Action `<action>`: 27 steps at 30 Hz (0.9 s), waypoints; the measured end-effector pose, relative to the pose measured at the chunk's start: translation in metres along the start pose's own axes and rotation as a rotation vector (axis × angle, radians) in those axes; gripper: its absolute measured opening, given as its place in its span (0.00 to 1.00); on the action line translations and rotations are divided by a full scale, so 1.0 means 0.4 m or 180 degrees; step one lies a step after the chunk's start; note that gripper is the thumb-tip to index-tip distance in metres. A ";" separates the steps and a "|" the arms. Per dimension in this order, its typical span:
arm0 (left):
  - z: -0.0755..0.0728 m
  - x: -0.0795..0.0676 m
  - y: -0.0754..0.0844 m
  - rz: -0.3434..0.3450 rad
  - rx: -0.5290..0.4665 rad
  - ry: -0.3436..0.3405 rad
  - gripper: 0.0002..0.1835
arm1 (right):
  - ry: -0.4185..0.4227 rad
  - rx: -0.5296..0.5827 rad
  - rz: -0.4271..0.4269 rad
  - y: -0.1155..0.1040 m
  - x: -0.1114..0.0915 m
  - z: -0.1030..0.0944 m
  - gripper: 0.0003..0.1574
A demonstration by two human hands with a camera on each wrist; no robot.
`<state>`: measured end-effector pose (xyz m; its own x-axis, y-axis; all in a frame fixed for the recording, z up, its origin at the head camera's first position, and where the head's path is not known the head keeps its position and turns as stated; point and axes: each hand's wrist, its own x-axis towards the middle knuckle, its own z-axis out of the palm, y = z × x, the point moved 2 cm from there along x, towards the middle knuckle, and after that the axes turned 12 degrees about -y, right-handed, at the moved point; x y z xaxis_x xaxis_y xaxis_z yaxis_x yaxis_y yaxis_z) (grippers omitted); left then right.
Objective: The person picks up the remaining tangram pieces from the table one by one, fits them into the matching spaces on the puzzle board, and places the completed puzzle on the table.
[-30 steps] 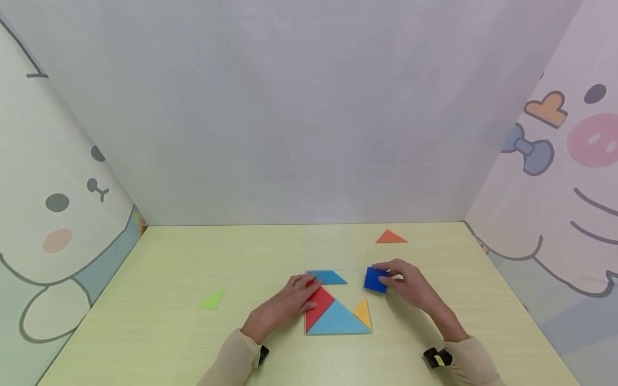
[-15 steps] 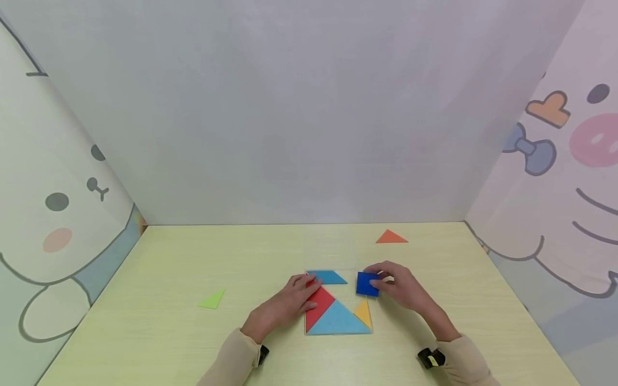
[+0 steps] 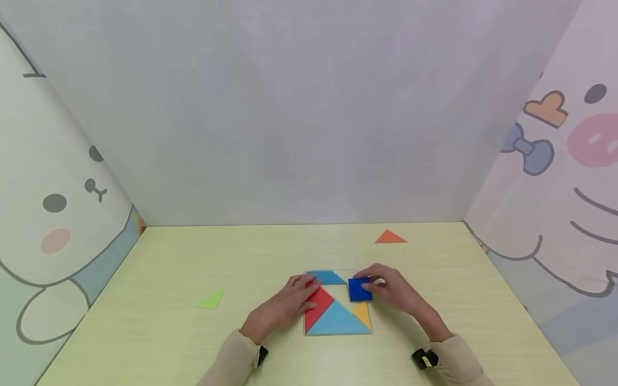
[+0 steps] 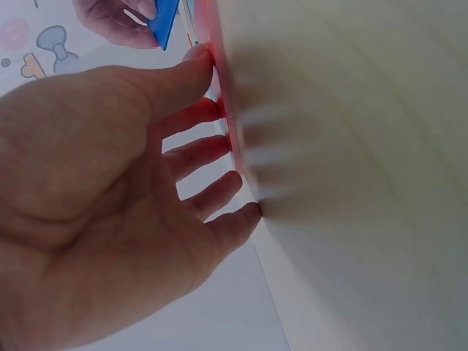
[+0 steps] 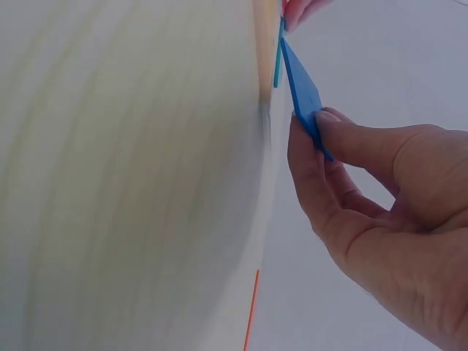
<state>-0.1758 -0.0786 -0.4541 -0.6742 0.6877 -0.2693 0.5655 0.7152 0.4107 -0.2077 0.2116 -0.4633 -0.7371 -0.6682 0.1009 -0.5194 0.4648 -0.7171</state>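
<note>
My right hand (image 3: 392, 289) pinches a dark blue square tangram piece (image 3: 358, 289) between thumb and fingers. In the right wrist view the square (image 5: 303, 95) is tilted and stands off the table. It overlaps the top of a yellow triangle (image 3: 363, 315) in the head view. My left hand (image 3: 285, 304) rests with spread fingers on a red triangle (image 3: 322, 301) and on the left end of a blue parallelogram-like piece (image 3: 328, 277). Below lies a large light blue triangle (image 3: 339, 320). These pieces sit in a clear square tray (image 3: 338, 335), partly hidden by my hands.
An orange-red triangle (image 3: 391, 237) lies at the back right of the pale wooden table (image 3: 169, 343). A light green triangle (image 3: 211, 300) lies to the left. Walls with cartoon animals stand at both sides, and a plain pale wall (image 3: 304, 118) at the back.
My right hand has moved left and slightly toward me, bringing the blue square over the tray's right part and turning it straighter. The left hand has stayed put.
</note>
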 end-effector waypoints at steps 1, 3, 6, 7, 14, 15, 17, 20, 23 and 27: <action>0.000 0.000 0.000 0.0001 -0.0002 -0.0001 0.29 | -0.0024 0.0010 -0.0038 -0.001 0.002 0.001 0.17; -0.001 -0.002 0.001 -0.0002 -0.0002 -0.0002 0.29 | -0.0062 0.0028 -0.0075 -0.002 0.005 0.004 0.17; -0.002 -0.003 0.000 0.0001 -0.0005 0.0000 0.29 | -0.0133 0.0054 -0.0099 -0.005 0.010 0.009 0.16; -0.002 -0.003 0.000 0.0001 -0.0008 0.0000 0.29 | -0.0164 0.0075 -0.0096 -0.006 0.012 0.010 0.16; 0.000 -0.004 -0.002 0.0014 -0.0002 0.0007 0.29 | -0.0405 0.0253 -0.0112 -0.014 0.021 0.019 0.16; 0.000 -0.005 -0.002 0.0012 -0.0002 0.0006 0.29 | -0.0431 0.0281 -0.0115 -0.016 0.022 0.019 0.16; 0.000 -0.004 -0.002 0.0001 -0.0003 0.0002 0.29 | -0.0462 0.0312 -0.0121 -0.017 0.023 0.019 0.16; 0.000 -0.003 -0.001 -0.0012 -0.0003 -0.0007 0.29 | -0.0496 0.0343 -0.0134 -0.018 0.024 0.019 0.16; 0.000 -0.002 0.000 -0.0025 -0.0003 -0.0018 0.29 | -0.0525 0.0339 -0.0160 -0.018 0.026 0.017 0.16; 0.000 -0.002 0.001 -0.0045 -0.0013 -0.0038 0.30 | -0.0555 0.0336 -0.0232 -0.015 0.028 0.016 0.17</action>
<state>-0.1752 -0.0789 -0.4537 -0.6764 0.6790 -0.2855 0.5540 0.7244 0.4103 -0.2100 0.1975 -0.4623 -0.6085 -0.7925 0.0408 -0.5138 0.3542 -0.7814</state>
